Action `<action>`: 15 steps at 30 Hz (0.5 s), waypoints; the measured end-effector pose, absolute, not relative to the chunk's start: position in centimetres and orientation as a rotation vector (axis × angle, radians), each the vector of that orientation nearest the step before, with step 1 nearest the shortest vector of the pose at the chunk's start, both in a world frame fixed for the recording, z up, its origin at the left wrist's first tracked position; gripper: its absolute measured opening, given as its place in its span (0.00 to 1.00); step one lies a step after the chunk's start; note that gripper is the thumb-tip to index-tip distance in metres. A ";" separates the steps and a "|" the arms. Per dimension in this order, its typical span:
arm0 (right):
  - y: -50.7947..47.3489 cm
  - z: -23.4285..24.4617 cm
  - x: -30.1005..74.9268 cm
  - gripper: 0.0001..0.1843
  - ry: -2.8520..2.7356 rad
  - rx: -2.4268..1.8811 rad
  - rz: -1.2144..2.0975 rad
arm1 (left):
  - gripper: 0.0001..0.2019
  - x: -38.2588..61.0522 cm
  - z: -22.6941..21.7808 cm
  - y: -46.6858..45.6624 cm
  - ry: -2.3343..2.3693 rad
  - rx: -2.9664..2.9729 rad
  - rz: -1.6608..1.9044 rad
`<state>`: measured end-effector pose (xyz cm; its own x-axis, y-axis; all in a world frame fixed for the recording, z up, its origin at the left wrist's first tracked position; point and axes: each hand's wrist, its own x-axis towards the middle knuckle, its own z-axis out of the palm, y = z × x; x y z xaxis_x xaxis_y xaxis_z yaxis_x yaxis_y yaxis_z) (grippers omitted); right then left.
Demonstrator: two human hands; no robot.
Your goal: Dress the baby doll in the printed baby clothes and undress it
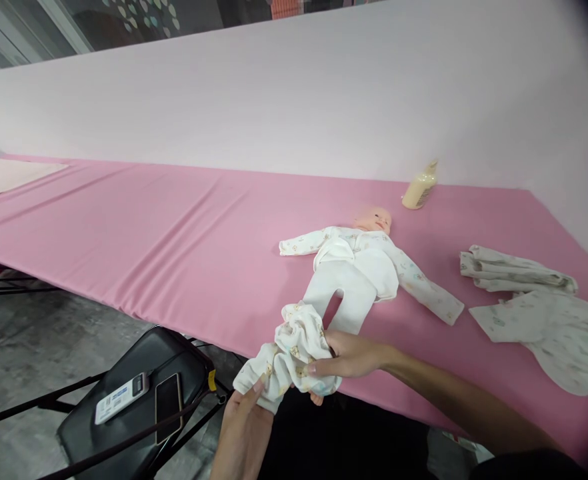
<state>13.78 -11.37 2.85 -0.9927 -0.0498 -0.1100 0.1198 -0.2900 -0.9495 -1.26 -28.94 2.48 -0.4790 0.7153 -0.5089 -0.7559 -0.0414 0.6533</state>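
Note:
A baby doll (pixel 359 260) in a white printed top and white leggings lies on its back on the pink tablecloth (pixel 174 227). At its feet, near the table's front edge, a bunched white printed garment (pixel 299 337) is being held. My right hand (pixel 347 357) pinches the bunched part beside the doll's leg. My left hand (pixel 244 427) comes from below and grips the garment's hanging end at the table edge. Both hands are closed on the cloth.
A cream bottle (pixel 419 189) lies near the wall behind the doll's head. More printed baby clothes (pixel 529 307) lie to the right. A black chair (pixel 139 393) in front of the table carries a phone (pixel 168 407) and a small white device (pixel 121 398).

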 end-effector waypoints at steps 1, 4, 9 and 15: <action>-11.4 2.9 13.8 0.21 1.817 0.104 -2.434 | 0.18 -1.3 2.3 -28.9 1.126 -0.068 1.740; -11.6 3.3 13.9 0.19 1.897 0.161 -2.399 | 0.18 -1.4 1.9 -28.9 1.124 -0.102 1.724; -11.8 3.8 14.0 0.17 2.063 0.147 -2.297 | 0.26 -0.8 2.4 -29.3 1.119 -0.114 1.675; -11.8 3.8 13.9 0.18 2.112 0.180 -2.269 | 0.30 1.1 3.0 -29.2 1.119 -0.128 1.562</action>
<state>13.89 -11.77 3.76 -0.9926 0.0520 -0.1093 0.1053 -0.0746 -0.9916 1.07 -29.23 3.04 -0.3418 0.7081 -0.6178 -0.8127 0.1075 0.5728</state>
